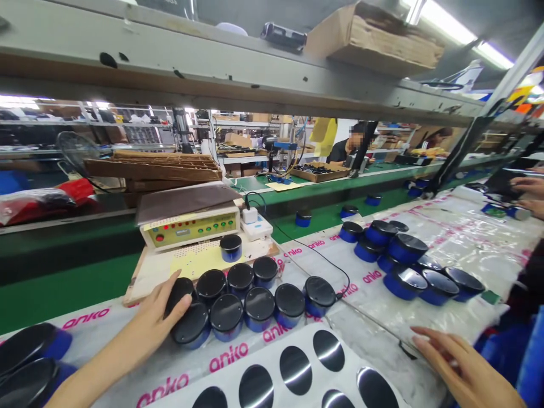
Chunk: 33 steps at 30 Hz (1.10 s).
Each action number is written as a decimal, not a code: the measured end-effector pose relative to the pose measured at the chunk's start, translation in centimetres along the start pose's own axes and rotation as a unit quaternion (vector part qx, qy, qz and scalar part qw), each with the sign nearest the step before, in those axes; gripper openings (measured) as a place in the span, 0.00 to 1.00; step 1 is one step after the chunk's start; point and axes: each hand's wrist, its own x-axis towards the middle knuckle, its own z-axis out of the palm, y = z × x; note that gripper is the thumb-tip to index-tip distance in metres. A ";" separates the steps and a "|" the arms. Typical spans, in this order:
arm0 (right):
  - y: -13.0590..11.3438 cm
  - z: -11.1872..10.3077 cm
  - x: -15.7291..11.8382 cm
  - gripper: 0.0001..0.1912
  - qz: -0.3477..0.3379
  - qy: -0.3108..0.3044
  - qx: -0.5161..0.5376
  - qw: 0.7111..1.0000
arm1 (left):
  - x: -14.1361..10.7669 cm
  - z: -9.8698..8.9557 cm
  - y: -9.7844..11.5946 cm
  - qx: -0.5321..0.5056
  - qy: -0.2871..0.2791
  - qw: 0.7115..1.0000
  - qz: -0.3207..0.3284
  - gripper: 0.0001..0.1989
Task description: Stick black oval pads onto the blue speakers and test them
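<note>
Cylinder (176,292) pinched in left grip (153,311), between thumb and fingers; right grip (461,360) well apart, closure unclear.

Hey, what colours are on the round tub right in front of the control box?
The tub has a black top and blue sides, best seen in the head view.

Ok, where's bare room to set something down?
Plastic sheeting looks bare between the right cluster of blue units and the co-worker's hands; a narrower strip separates that cluster from the metal rod. Crowded: the packed units at the left hand, and the white sheet of black ovals in front.
</note>
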 end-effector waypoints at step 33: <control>-26.1 1.2 15.4 0.28 -0.258 -0.364 0.366 0.817 | -2.4 -1.9 15.3 -0.796 -0.357 0.477 -0.105 0.37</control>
